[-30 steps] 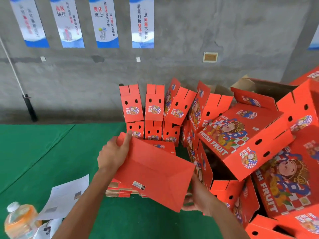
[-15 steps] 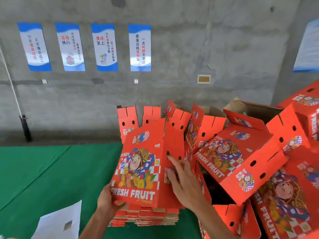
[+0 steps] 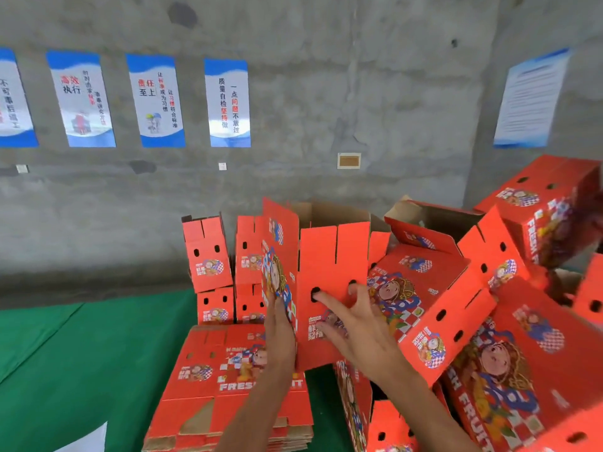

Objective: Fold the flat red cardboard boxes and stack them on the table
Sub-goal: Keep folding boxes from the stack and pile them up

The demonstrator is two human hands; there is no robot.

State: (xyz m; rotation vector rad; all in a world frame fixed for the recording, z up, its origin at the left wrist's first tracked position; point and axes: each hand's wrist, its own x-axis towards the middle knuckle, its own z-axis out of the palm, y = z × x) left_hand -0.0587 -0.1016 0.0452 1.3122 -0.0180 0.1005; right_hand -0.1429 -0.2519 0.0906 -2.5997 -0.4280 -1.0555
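Printed red cardboard boxes (image 3: 329,288), green cloth table (image 3: 81,360), rough concrete wall (image 3: 326,93)

- Left hand (image 3: 280,331) bare, without glove, ring or watch
- Right hand (image 3: 360,337) bare too, nails short
- Both forearms uncovered, no sleeve in view

"FRESH FRUIT" on folded box (image 3: 509,380) — "FRES…" on flat stack (image 3: 228,386)

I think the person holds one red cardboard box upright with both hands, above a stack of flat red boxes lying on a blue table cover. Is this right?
Not quite: the table cover is green, not blue, as the head view shows. The rest holds: the left hand and right hand hold the red cardboard box upright above the stack of flat red boxes.
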